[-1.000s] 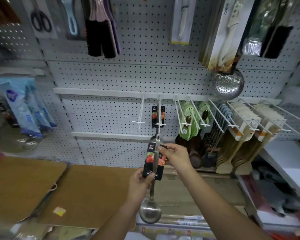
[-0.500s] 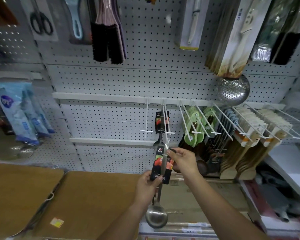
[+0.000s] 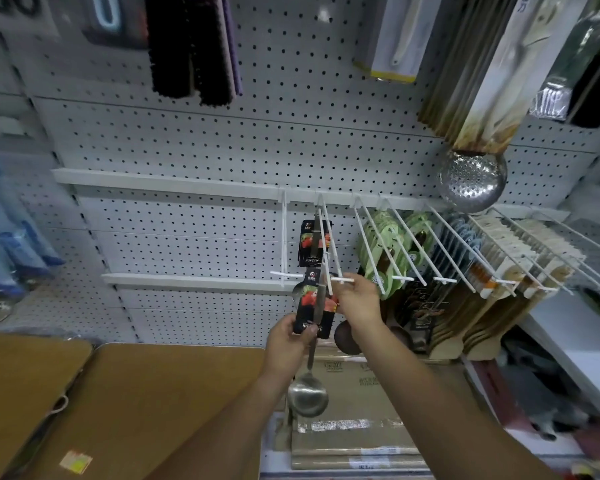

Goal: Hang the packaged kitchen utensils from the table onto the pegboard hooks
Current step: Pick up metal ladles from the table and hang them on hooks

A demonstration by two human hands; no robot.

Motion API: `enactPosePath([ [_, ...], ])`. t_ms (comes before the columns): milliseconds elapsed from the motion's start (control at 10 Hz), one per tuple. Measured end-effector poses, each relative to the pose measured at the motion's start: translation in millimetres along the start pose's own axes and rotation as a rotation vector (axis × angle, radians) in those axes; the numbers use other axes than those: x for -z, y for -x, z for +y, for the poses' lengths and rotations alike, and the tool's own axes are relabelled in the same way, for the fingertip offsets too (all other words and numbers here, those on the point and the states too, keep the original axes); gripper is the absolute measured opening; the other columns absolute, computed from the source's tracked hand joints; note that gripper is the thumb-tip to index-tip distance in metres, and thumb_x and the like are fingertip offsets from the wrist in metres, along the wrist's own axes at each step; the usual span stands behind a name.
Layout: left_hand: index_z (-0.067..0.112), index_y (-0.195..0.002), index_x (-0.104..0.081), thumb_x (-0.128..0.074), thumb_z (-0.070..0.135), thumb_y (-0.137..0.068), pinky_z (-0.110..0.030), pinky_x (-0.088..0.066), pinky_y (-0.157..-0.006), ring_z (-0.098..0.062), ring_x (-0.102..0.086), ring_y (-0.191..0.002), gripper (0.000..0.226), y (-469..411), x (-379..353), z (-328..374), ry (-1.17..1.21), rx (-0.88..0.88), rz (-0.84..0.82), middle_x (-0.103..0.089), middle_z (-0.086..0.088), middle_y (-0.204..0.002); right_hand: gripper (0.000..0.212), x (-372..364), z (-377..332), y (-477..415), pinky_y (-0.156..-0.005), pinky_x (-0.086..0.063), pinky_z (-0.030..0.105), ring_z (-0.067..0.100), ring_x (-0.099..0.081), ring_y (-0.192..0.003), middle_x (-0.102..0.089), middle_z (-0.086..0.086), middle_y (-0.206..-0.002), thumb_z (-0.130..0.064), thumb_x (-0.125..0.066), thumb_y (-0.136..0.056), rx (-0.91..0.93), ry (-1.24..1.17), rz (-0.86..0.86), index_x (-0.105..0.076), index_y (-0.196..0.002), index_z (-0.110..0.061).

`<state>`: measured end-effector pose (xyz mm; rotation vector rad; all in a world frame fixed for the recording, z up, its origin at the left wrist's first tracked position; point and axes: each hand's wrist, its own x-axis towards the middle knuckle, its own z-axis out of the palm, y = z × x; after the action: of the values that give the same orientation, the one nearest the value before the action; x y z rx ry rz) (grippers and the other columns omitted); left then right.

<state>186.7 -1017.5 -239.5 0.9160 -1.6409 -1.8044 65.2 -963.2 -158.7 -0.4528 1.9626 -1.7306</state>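
Snugly, left hand (image 3: 288, 344) and right hand (image 3: 359, 301), each grip tight on the glossy-carded steel ladle (image 3: 316, 306).

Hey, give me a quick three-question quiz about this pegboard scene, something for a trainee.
1. True or false: the white hook nearest the held ladle is empty.
2. Which hand grips the bottom of the held ladle's card? A) left B) right C) neither
3. Fill in: the held ladle's bowl points ___.

Key: 1 false, a matching packaged ladle already hangs there. 2 A, the left hand. 3 down.
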Motion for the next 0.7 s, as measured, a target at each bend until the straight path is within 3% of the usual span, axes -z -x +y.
enactPosePath([
  [100, 0.016, -0.094, -0.063, -0.070, 0.010, -0.088, -0.042, -0.061, -0.076, -0.023, -0.073, -0.083, 0.011, -28, -2, 5, -0.015, 0.008, 0.012, -0.074, -0.004, -0.089, 0.023, -5, -8, -30, -0.052, -0.054, 0.023, 0.017, -0.064, -0.057, -0.060, 0.008, -0.071, 0.012, -0.051, -0.095, 0.022, 0.062, -0.005, -0.060, -0.080, -0.003],
  [200, 0.016, -0.093, -0.063, -0.069, 0.009, -0.089, -0.052, -0.060, -0.078, -0.025, -0.074, -0.083, 0.011, -54, -2, 9, -0.002, 0.040, 0.006, -0.074, -0.007, -0.090, 0.027, -13, -9, -49, -0.053, -0.051, 0.017, 0.004, -0.061, -0.055, -0.062, -0.002, -0.070, -0.001, -0.057, -0.097, 0.095, 0.214, -0.036, -0.061, -0.076, -0.018],
  [300, 0.012, -0.100, -0.062, -0.069, 0.004, -0.089, -0.054, -0.058, -0.084, -0.033, -0.074, -0.087, 0.015, -76, -6, 10, 0.051, 0.091, -0.049, -0.075, -0.013, -0.095, 0.023, -16, -15, -61, -0.057, -0.050, 0.019, 0.004, -0.060, -0.058, -0.064, -0.007, -0.069, -0.011, -0.058, -0.097, 0.103, 0.107, -0.031, -0.063, -0.077, -0.021],
  [400, 0.008, -0.107, -0.059, -0.069, 0.003, -0.088, -0.048, -0.061, -0.076, -0.030, -0.075, -0.081, 0.023, -93, -13, 15, 0.055, 0.071, -0.057, -0.074, -0.012, -0.095, 0.012, -20, -20, -75, -0.063, -0.053, 0.022, 0.007, -0.062, -0.062, -0.066, -0.005, -0.073, -0.013, -0.060, -0.097, 0.111, 0.091, -0.009, -0.067, -0.087, -0.014],
  [500, 0.004, -0.111, -0.055, -0.066, 0.000, -0.090, -0.030, -0.061, -0.059, -0.013, -0.073, -0.067, 0.024, -103, -10, 22, 0.022, 0.092, -0.084, -0.070, -0.007, -0.090, 0.015, -25, -22, -87, -0.076, -0.059, 0.036, 0.025, -0.069, -0.076, -0.068, 0.000, -0.074, -0.005, -0.067, -0.092, 0.095, 0.011, 0.021, -0.068, -0.078, -0.012],
  [600, 0.014, -0.105, -0.063, -0.072, 0.006, -0.085, -0.051, -0.059, -0.081, -0.025, -0.073, -0.088, 0.024, -120, 1, 16, -0.023, 0.113, -0.107, -0.074, -0.010, -0.097, 0.021, -31, -21, -95, -0.076, -0.061, 0.040, 0.025, -0.072, -0.073, -0.068, 0.002, -0.069, -0.005, -0.068, -0.091, 0.070, 0.034, 0.029, -0.067, -0.074, -0.017],
  [700, 0.011, -0.105, -0.066, -0.074, 0.008, -0.080, -0.057, -0.056, -0.086, -0.035, -0.070, -0.098, 0.027, -130, 6, 9, -0.066, 0.119, -0.099, -0.074, -0.015, -0.100, 0.019, -32, -17, -100, -0.079, -0.060, 0.054, 0.033, -0.074, -0.078, -0.073, 0.005, -0.072, -0.021, -0.077, -0.086, 0.075, 0.076, 0.047, -0.072, -0.068, -0.017],
])
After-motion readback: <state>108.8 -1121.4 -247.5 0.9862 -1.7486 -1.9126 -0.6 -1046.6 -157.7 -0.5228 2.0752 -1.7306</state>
